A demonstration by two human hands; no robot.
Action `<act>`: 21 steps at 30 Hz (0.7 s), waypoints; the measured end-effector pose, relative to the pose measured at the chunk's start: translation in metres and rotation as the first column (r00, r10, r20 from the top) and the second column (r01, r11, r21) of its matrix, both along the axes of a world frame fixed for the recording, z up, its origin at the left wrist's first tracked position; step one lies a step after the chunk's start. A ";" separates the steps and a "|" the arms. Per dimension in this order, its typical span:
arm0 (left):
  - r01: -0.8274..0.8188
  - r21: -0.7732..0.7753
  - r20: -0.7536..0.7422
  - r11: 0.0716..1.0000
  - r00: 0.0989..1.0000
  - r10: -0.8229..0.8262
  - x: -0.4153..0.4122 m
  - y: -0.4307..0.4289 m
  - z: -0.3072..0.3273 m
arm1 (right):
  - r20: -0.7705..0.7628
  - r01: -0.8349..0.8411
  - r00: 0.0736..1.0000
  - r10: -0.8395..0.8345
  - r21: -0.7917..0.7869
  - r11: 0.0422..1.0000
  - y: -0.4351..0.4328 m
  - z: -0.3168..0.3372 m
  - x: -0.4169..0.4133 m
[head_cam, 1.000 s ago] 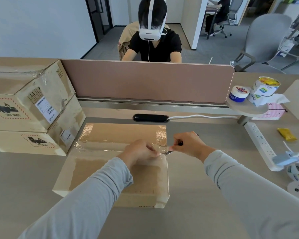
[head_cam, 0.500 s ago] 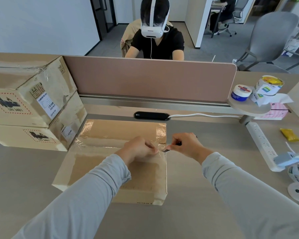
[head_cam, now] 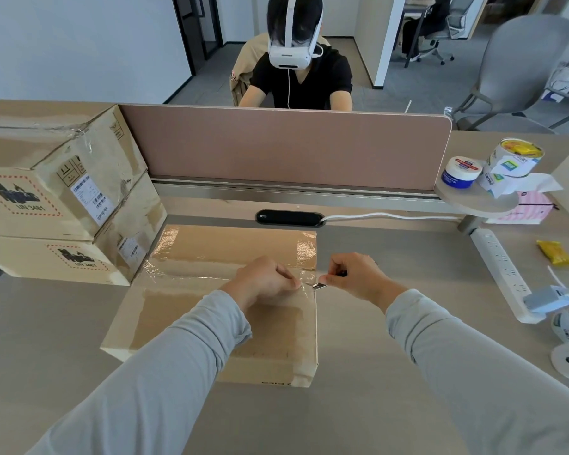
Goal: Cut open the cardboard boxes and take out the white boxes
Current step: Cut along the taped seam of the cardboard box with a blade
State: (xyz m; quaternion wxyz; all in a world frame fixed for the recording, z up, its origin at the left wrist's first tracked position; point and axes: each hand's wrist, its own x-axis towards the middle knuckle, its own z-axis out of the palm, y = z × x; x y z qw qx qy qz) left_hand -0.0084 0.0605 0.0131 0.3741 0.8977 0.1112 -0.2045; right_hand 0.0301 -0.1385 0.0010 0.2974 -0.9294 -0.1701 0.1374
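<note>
— At the table's [head_cam: 352, 418] centre, the cardboard box [head_cam: 211, 247]?
— Flat, taped. Right hand [head_cam: 355, 277] pinches a cutter [head_cam: 320, 285] at its right edge; left hand [head_cam: 263, 280] curled on the seam, grip unclear.

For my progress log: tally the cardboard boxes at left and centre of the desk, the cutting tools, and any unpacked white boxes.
Stacked cardboard boxes: 2
Flat cardboard box: 1
Cutting tool: 1
White boxes: 0
Total: 4
</note>
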 end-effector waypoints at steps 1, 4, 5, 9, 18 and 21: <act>0.000 -0.003 0.001 1.000 1.000 0.000 0.000 0.000 0.000 | 0.000 0.007 1.000 -0.007 0.005 1.000 0.000 -0.001 0.000; -0.002 -0.011 0.009 1.000 1.000 0.002 0.000 0.000 -0.001 | -0.040 0.023 0.999 -0.021 0.032 0.999 -0.003 -0.002 -0.002; -0.004 -0.010 0.013 1.000 1.000 0.004 -0.001 0.000 -0.001 | -0.051 0.025 0.998 -0.023 0.042 0.999 -0.005 -0.002 -0.002; -0.011 -0.023 0.016 1.000 1.000 0.011 -0.002 0.000 -0.001 | -0.023 0.035 0.999 -0.035 0.012 0.999 0.000 -0.001 -0.005; 0.032 -0.027 0.053 0.999 0.998 -0.030 -0.004 0.000 0.004 | -0.132 0.093 0.988 -0.080 0.096 0.991 -0.017 -0.014 -0.015; 0.113 0.079 0.199 0.990 0.972 -0.127 -0.012 -0.001 0.005 | -0.136 0.219 0.971 -0.198 0.160 0.963 -0.013 -0.020 -0.016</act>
